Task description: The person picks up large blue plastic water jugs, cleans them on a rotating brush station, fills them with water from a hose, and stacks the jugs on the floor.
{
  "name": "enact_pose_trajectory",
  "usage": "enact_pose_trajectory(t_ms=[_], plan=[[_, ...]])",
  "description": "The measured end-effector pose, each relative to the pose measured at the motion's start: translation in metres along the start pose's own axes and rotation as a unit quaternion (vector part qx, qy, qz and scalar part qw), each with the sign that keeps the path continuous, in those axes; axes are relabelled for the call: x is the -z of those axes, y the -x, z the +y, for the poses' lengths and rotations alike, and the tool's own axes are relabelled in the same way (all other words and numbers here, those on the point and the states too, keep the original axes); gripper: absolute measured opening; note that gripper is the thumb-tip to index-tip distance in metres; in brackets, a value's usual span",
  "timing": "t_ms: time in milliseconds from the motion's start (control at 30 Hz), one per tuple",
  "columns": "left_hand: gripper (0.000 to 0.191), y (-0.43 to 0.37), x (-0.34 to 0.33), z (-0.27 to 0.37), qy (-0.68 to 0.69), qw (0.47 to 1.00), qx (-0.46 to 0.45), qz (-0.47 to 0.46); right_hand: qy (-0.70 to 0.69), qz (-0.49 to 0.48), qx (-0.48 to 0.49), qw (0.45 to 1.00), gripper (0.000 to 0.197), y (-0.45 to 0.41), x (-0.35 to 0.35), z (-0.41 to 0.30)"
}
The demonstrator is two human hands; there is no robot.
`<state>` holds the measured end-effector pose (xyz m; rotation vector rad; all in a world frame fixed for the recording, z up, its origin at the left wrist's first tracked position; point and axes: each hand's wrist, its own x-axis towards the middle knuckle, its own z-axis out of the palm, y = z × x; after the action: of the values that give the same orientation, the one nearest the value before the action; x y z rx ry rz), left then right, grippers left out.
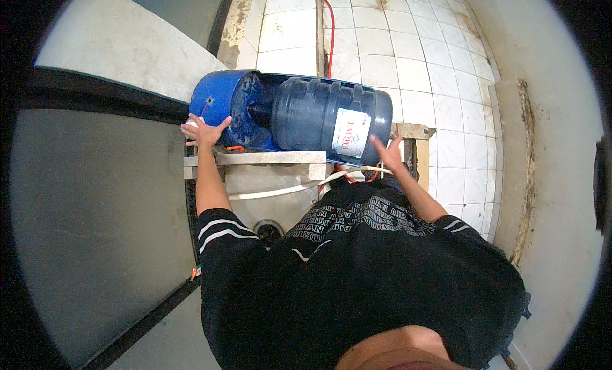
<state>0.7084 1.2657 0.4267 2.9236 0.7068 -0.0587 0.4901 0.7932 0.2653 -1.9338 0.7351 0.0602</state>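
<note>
A large dark-blue plastic water jug (306,114) lies on its side in a blue plastic drum (217,90) with its long side cut away. Its neck points left, into the drum's closed end, and a white label with writing (351,132) is on its body. My left hand (205,132) is spread at the drum's left end, beside a small white fitting (193,121) that it partly hides. At the jug's base end, my right hand (389,152) has its fingers apart; whether it touches the jug cannot be told.
A pale bar (272,158) runs along the drum's near side. Below it are a white hose (272,194) and a basin-like surface with a dark round opening (268,232). A red hose (332,35) runs down the white tiled wall (411,49). A dark panel (100,193) stands left.
</note>
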Motion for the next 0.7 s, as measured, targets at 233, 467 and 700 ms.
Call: enact_pose_trajectory(t_ms=[233, 467, 700], plan=[[0.147, 0.003, -0.001, 0.0, -0.003, 1.0, 0.001, -0.001, -0.097, -0.153, -0.11, 0.977, 0.103, -0.094, 0.032, -0.059], [0.144, 0.001, -0.003, -0.002, -0.022, 1.0, 0.009, -0.01, 0.148, -0.046, -0.044, 0.987, 0.078, -0.043, 0.032, -0.069], [0.145, 0.003, -0.005, -0.003, -0.007, 1.0, 0.014, -0.005, 0.212, -0.126, -0.061, 0.967, 0.111, 0.044, 0.016, -0.046]])
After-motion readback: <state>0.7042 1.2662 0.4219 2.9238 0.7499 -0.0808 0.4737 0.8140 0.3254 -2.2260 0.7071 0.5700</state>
